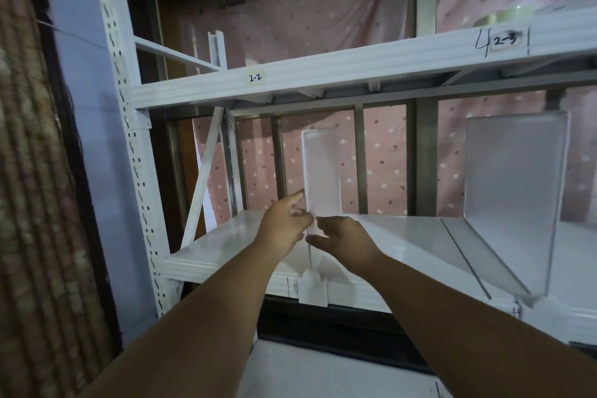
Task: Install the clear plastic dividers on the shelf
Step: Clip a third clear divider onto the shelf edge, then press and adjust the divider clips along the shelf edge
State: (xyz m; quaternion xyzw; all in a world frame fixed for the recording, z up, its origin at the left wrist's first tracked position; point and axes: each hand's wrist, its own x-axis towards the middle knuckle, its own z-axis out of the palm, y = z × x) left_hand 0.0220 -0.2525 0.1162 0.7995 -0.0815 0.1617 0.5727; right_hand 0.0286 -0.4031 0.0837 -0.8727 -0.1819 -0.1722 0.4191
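Observation:
A clear plastic divider (pixel 321 168) stands upright on the white shelf (pixel 232 245), seen almost edge-on, running from the front lip to the back. My left hand (pixel 286 224) pinches its near upright edge from the left. My right hand (pixel 342 237) touches the same edge from the right, fingers curled around it. At the shelf's front lip the divider ends in a white clip (pixel 312 289). A second clear divider (pixel 513 191) stands upright further right on the same shelf.
A white perforated upright post (pixel 129 126) frames the shelf's left side. The upper shelf beam (pixel 323 71) carries labels "2-2" and "2-3", with a tape roll (pixel 504 14) on top. A pink dotted curtain hangs behind. A brown patterned curtain (pixel 35 203) hangs at the left.

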